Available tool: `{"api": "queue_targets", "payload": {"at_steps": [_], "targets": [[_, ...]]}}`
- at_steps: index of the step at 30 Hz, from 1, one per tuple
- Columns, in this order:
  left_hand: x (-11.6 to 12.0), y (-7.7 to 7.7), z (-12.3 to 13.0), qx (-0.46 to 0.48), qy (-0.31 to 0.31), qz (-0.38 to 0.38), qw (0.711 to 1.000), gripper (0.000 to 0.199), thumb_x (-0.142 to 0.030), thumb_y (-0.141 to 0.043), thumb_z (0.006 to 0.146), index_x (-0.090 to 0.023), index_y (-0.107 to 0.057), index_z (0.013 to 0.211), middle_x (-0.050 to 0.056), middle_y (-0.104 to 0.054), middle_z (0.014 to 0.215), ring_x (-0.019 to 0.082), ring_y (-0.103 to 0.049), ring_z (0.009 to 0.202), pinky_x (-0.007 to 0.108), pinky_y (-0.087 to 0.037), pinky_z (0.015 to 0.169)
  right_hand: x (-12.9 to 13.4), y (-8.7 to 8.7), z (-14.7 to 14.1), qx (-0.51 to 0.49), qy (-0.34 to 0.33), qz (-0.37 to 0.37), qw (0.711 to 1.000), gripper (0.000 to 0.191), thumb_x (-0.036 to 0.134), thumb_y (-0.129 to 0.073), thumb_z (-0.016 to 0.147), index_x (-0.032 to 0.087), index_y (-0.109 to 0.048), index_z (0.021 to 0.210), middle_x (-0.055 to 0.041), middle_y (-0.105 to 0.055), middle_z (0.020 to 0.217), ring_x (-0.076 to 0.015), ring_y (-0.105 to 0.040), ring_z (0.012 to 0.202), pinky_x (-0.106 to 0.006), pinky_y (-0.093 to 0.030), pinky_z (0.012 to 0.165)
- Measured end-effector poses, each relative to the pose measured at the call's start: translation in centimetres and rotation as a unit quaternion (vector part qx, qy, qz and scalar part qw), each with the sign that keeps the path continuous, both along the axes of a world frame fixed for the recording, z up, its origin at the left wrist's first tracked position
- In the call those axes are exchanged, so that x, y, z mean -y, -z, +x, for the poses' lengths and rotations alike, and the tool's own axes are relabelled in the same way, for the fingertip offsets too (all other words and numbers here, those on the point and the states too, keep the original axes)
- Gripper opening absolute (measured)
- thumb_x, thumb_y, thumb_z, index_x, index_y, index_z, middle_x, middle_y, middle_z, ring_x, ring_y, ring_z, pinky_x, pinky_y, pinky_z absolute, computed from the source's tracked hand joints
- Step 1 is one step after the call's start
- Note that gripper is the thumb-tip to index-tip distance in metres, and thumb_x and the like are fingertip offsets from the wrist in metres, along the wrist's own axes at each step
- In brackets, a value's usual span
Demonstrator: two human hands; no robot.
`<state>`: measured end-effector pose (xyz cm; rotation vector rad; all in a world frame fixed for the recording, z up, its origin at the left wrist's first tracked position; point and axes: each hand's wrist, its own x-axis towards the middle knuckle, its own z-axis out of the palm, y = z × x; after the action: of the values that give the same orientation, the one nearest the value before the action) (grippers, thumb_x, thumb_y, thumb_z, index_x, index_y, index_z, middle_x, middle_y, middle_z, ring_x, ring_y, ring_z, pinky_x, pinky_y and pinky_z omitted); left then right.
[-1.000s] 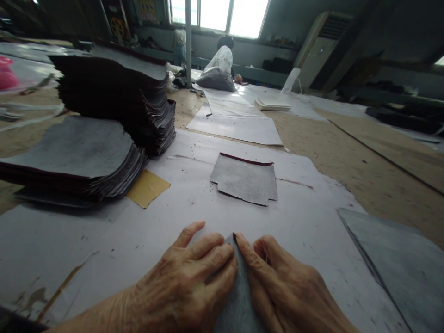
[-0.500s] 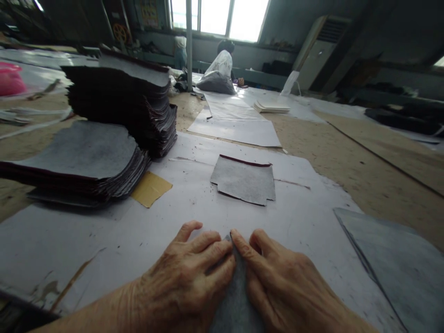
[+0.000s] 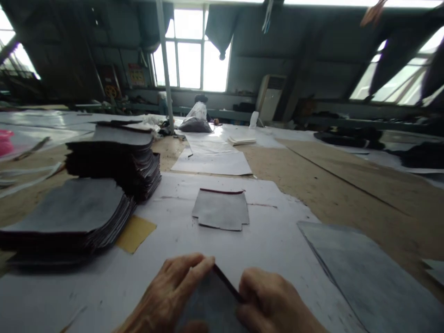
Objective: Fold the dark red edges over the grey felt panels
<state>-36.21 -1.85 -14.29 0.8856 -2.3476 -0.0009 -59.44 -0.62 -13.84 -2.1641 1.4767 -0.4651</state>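
Apparently I'm at an edge-shaping step: the grey sheet lies low between my hands, over the white paper. My right hand is curled nearly closed, pinching its dark edge; my left hand is half-open, fingertips at the far corner, though whether they grip I can't tell. I judge the next move needs that corner steady and even pressure along the edge.

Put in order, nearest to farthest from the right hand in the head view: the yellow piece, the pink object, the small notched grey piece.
1. Notched grey piece: ahead, slightly left.
2. Yellow piece: farther left.
3. Pink object: far left edge.
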Motion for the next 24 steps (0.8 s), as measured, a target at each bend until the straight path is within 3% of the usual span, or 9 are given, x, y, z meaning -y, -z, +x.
{"api": "queue_targets", "payload": {"at_steps": [1,3,5,6,9,11,14,16,24], "targets": [[0.7,0.1,0.0,-0.008,-0.009,-0.012,1.000,0.049,-0.036,-0.046,0.090,-0.015,-0.039,0.134,0.014,-0.057,0.123,0.022,-0.054,0.112,0.033,-0.051,0.090,0.4,-0.4,0.3,0.003,-0.020,-0.023,1.000,0.019,0.003,-0.051,0.063,0.019,-0.051,0.072,0.0049,-0.055,0.073,-0.0104,-0.051,0.065,-0.020,-0.031,0.056],[2.2,-0.1,-0.4,-0.033,0.032,-0.024,0.999,0.041,-0.036,-0.043,0.091,-0.019,-0.046,0.128,0.009,-0.065,0.111,0.017,-0.062,0.099,0.027,-0.053,0.081,1.4,-1.8,0.9,-0.014,-0.048,-0.088,0.995,0.022,0.001,-0.055,0.057,0.019,-0.053,0.070,0.0052,-0.055,0.073,-0.0114,-0.050,0.067,-0.021,-0.028,0.057],[3.7,-0.9,-1.1,-0.041,0.083,0.022,0.995,0.025,-0.029,-0.040,0.091,-0.022,-0.059,0.106,0.001,-0.070,0.083,0.013,-0.065,0.075,0.022,-0.050,0.064,2.4,-3.4,1.4,-0.037,-0.038,-0.125,0.991,0.023,0.000,-0.060,0.055,0.018,-0.055,0.067,0.0047,-0.056,0.072,-0.0129,-0.050,0.073,-0.022,-0.028,0.060],[4.4,-1.4,-1.4,-0.044,0.081,0.060,0.994,0.023,-0.028,-0.040,0.090,-0.023,-0.062,0.093,-0.002,-0.068,0.071,0.011,-0.063,0.064,0.021,-0.047,0.058,3.0,-4.2,1.5,-0.042,-0.026,-0.119,0.992,0.021,0.001,-0.063,0.057,0.018,-0.056,0.067,0.0045,-0.057,0.071,-0.0128,-0.050,0.075,-0.022,-0.029,0.062],[6.4,-2.7,-1.9,-0.059,-0.029,0.188,0.980,0.032,-0.038,-0.042,0.087,-0.021,-0.063,0.069,-0.003,-0.061,0.057,0.011,-0.056,0.055,0.022,-0.037,0.053,5.3,-5.4,0.8,-0.009,0.016,-0.018,1.000,0.008,0.013,-0.065,0.071,0.021,-0.065,0.072,0.0040,-0.055,0.064,-0.0098,-0.049,0.064,-0.021,-0.030,0.059],[8.0,-3.1,-1.7,-0.079,-0.091,0.252,0.960,0.037,-0.047,-0.044,0.083,-0.019,-0.063,0.066,-0.003,-0.054,0.055,0.012,-0.050,0.055,0.023,-0.034,0.054,7.2,-5.3,-0.2,0.061,0.049,0.053,0.995,0.007,0.020,-0.063,0.076,0.021,-0.067,0.072,0.0034,-0.051,0.058,-0.0087,-0.045,0.058,-0.020,-0.029,0.054],[10.7,-3.0,-1.2,-0.115,-0.122,0.308,0.936,0.042,-0.053,-0.046,0.076,-0.017,-0.061,0.060,-0.003,-0.046,0.055,0.012,-0.042,0.057,0.025,-0.030,0.055,10.1,-4.4,-1.4,0.190,0.105,0.113,0.970,0.013,0.023,-0.059,0.079,0.015,-0.065,0.071,0.0027,-0.048,0.059,-0.0081,-0.041,0.056,-0.019,-0.029,0.051],[12.8,-2.8,-1.3,-0.134,-0.135,0.321,0.928,0.043,-0.055,-0.046,0.072,-0.016,-0.061,0.060,-0.003,-0.044,0.054,0.012,-0.042,0.057,0.025,-0.030,0.055,12.1,-3.8,-1.8,0.223,0.139,0.130,0.956,0.015,0.023,-0.055,0.081,0.013,-0.062,0.073,0.0031,-0.046,0.058,-0.0081,-0.040,0.054,-0.019,-0.030,0.049],[20.7,-2.3,-4.2,-0.108,-0.177,0.260,0.943,0.042,-0.057,-0.050,0.076,-0.018,-0.066,0.073,-0.001,-0.058,0.060,0.014,-0.051,0.059,0.028,-0.037,0.059,18.5,-2.0,-1.5,0.100,0.290,-0.012,0.952,0.011,0.026,-0.059,0.082,0.018,-0.065,0.077,0.0025,-0.058,0.069,-0.0123,-0.052,0.067,-0.024,-0.031,0.056]]}}
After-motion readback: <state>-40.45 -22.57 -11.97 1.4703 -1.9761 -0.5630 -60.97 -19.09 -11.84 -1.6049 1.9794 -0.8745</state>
